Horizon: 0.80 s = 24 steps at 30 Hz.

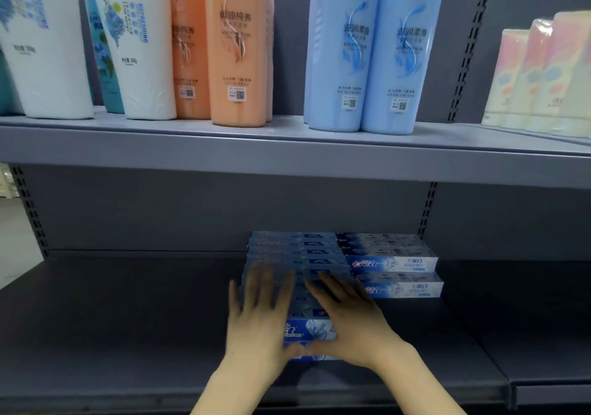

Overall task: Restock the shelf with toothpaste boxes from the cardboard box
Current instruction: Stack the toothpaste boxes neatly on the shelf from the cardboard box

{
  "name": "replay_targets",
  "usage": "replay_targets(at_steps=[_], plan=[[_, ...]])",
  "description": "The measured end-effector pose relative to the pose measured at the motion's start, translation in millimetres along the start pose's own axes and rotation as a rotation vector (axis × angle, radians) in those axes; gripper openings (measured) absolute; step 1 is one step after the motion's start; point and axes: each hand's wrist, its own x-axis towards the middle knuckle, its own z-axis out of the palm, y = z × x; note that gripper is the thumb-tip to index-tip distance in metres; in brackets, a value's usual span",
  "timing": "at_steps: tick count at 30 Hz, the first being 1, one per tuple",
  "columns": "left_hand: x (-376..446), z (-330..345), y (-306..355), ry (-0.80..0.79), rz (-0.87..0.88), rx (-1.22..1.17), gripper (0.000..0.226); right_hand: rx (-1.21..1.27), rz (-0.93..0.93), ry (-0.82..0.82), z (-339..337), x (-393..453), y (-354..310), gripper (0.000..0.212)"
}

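Both hands flat, fingers straight, on top of the toothpaste boxes (294, 254) stacked on the lower shelf (128, 318): left hand (259, 315) motion-blurred, right hand (348, 322) beside it, thumbs touching at the stack's front. Second stack (393, 264) touches it on the right. Upper shelf (287, 152) overhangs close above, carrying shampoo bottles (374, 50) and pastel tubes (540, 75).

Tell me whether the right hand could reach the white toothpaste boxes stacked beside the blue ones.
Probably yes: the white toothpaste boxes sit just right of the right hand, with nothing between them.
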Motion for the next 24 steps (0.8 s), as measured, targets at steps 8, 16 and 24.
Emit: replay_targets(at_steps=[8,16,24], plan=[[26,5,8,-0.221,0.137,-0.098,0.129,-0.052,-0.042,-0.013,-4,11,6,0.123],[29,3,11,-0.294,0.084,-0.112,0.131,0.015,-0.042,-0.066,0,18,13,0.128],[28,-2,13,-0.265,0.094,-0.135,0.129,-0.009,-0.052,-0.106,-4,17,13,0.109]])
